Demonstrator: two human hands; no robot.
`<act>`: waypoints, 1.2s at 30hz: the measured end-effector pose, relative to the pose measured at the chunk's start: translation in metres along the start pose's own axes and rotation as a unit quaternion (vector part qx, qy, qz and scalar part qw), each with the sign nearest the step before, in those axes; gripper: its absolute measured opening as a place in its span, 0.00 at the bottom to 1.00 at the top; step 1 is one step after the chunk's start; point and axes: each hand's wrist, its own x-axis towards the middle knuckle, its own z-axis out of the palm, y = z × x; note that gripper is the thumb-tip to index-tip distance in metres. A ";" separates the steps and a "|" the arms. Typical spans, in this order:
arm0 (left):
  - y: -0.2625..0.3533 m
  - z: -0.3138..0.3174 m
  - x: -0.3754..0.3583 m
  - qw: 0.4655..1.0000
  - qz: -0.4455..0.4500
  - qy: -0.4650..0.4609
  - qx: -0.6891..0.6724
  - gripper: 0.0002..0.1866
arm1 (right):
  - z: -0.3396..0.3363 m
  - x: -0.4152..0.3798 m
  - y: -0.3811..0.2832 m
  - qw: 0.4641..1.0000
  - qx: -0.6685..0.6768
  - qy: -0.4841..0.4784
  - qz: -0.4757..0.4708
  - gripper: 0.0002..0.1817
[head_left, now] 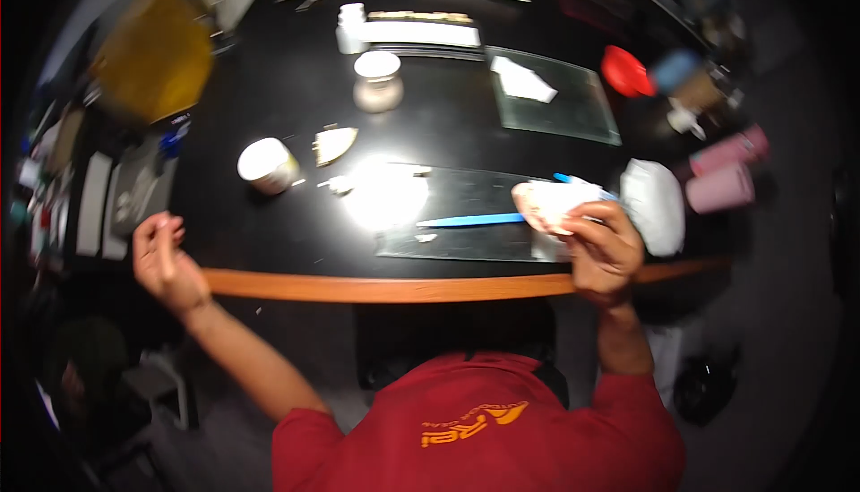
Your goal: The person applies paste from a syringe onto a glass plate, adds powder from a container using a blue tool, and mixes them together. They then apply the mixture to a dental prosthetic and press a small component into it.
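Observation:
My right hand [607,252] is closed, thumb and fingers gripping a whitish, pale-beige piece [541,205] above the front glass plate [475,248]. Blur hides what kind of thing it is. Beside it, a slim blue tool [470,220] lies on the plate, its tip pointing left. Another blue end [563,178] shows behind the held piece. Off the table's left front corner, my left hand [168,264] is raised with its fingers loosely bent, and nothing shows in it. The nearest thing to it on the table is a white tub [268,166].
A white jar [378,82] and a pale wedge-shaped piece [335,145] stand farther back. White paper [523,79] lies on a second glass plate [573,114]. To the right are a white bag [651,207], pink bottle [722,189] and red bowl [626,71]. An orange-brown edge [385,290] borders the table.

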 end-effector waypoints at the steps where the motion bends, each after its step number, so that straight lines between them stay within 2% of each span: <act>1: 0.004 0.005 -0.004 0.999 0.028 0.031 -0.012 0.07 | 0.000 -0.003 0.001 1.000 -0.011 0.006 0.016 0.16; 2: 0.007 0.008 -0.008 0.996 0.049 0.065 -0.040 0.06 | 0.001 -0.004 0.003 1.000 -0.004 0.015 -0.008 0.16; 4: 0.015 0.006 -0.010 0.979 0.057 0.082 -0.176 0.04 | 0.004 -0.013 0.008 0.999 0.035 0.027 0.030 0.16; 5: 0.017 0.006 -0.010 0.970 0.038 0.125 -0.207 0.04 | 0.004 -0.009 0.005 0.999 0.026 0.017 0.021 0.15; 11: 0.031 -0.039 -0.006 0.867 -0.117 0.283 -0.392 0.26 | -0.001 -0.014 0.009 1.000 0.002 0.013 0.018 0.13; 14: 0.019 -0.101 -0.006 0.767 -0.087 0.287 -0.567 0.33 | 0.003 -0.019 0.015 0.999 0.045 0.016 0.021 0.13; 16: -0.010 -0.165 -0.009 0.721 -0.021 0.293 -0.627 0.41 | 0.004 -0.021 0.015 0.996 0.080 0.020 0.036 0.12; 19: -0.021 -0.239 -0.008 0.701 0.023 0.341 -0.626 0.48 | 0.000 -0.021 0.017 0.997 0.074 0.006 0.030 0.13; 22: -0.028 -0.324 -0.001 0.713 0.055 0.388 -0.581 0.53 | 0.004 -0.017 0.015 0.997 0.077 0.021 0.014 0.13; 23: -0.024 -0.352 -0.003 0.719 0.060 0.346 -0.600 0.53 | 0.007 -0.016 0.014 0.997 0.071 0.027 0.006 0.14; 25: -0.022 -0.404 0.009 0.765 0.081 0.350 -0.534 0.55 | 0.008 -0.016 0.007 0.998 0.054 0.043 0.010 0.15; 26: -0.036 -0.459 0.017 0.787 0.075 0.304 -0.532 0.56 | 0.010 -0.012 0.000 0.998 0.046 0.051 0.015 0.15; 27: -0.038 -0.483 0.027 0.773 0.112 0.308 -0.543 0.55 | 0.010 -0.009 -0.003 0.998 0.027 0.052 0.000 0.15; 28: -0.042 -0.512 0.038 0.800 0.135 0.332 -0.482 0.49 | 0.009 -0.005 -0.005 0.999 0.009 0.051 -0.018 0.15; 29: -0.025 -0.521 0.042 0.741 0.082 0.397 -0.536 0.43 | 0.009 -0.001 -0.008 0.998 0.002 0.050 -0.028 0.14; 30: -0.034 -0.547 0.044 0.767 0.111 0.343 -0.531 0.39 | 0.010 0.001 -0.009 0.998 -0.001 0.048 -0.041 0.14; 33: -0.027 -0.549 0.047 0.762 0.119 0.312 -0.554 0.42 | 0.011 0.008 -0.017 0.998 0.037 0.038 -0.036 0.13; 36: -0.004 -0.512 0.051 0.746 0.096 0.373 -0.544 0.45 | 0.014 0.009 -0.018 0.996 0.068 0.040 -0.046 0.12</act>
